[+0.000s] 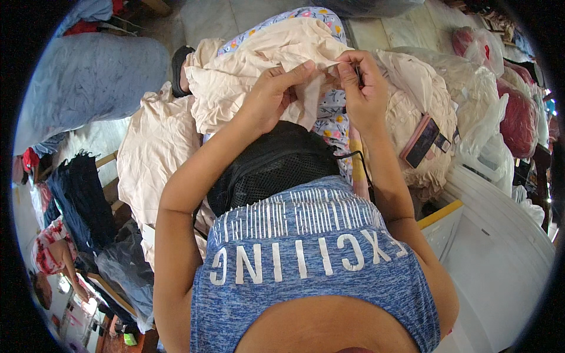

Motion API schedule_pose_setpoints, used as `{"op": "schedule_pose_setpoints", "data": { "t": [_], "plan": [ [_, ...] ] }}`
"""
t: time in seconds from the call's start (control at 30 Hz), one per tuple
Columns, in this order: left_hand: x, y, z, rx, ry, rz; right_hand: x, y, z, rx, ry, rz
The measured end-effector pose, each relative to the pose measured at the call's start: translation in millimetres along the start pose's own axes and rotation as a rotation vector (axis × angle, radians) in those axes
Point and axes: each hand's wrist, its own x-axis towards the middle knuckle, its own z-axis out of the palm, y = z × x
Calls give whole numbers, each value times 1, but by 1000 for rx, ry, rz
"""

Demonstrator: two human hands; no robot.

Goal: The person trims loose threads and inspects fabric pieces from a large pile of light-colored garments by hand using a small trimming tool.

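A cream cloth garment (247, 62) lies bunched across my lap, over flower-patterned fabric (332, 109). My left hand (269, 99) is closed on the cloth, thumb and fingers pinching its edge. Just to the right, my right hand (368, 94) pinches the same edge between thumb and forefinger, so a short stretch of cloth runs between the hands. Something small and dark shows inside the curled fingers of my right hand; its kind cannot be made out. Below the hands, a black mesh bag (276, 167) rests against my waist.
More cream cloth (156, 153) hangs at the left, and a cream pile (412, 79) at the right carries a phone (421, 142). Plastic-wrapped bundles (97, 85) stand on the far left. A white plastic tub (500, 235) is near right. Another person (56, 247) sits at the left edge.
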Motion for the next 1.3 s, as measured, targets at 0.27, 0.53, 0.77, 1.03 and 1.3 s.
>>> {"op": "schedule_pose_setpoints", "data": {
  "t": [0.27, 0.53, 0.77, 1.03, 1.3],
  "plan": [
    [-1, -9, -3, 131, -43, 28, 2, 7, -5, -77, 83, 90],
    [-4, -5, -1, 365, 22, 151, -16, -12, -4, 58, -97, 161],
    [-5, -8, 0, 621, 35, 316, -21, -21, -2, -103, -122, 144],
    [-8, -2, 7, 665, 2, 337, -17, -24, -1, -110, -129, 209],
    [-12, 1, 9, 736, 11, 356, -16, -29, -1, -141, -122, 216]
  ]
}}
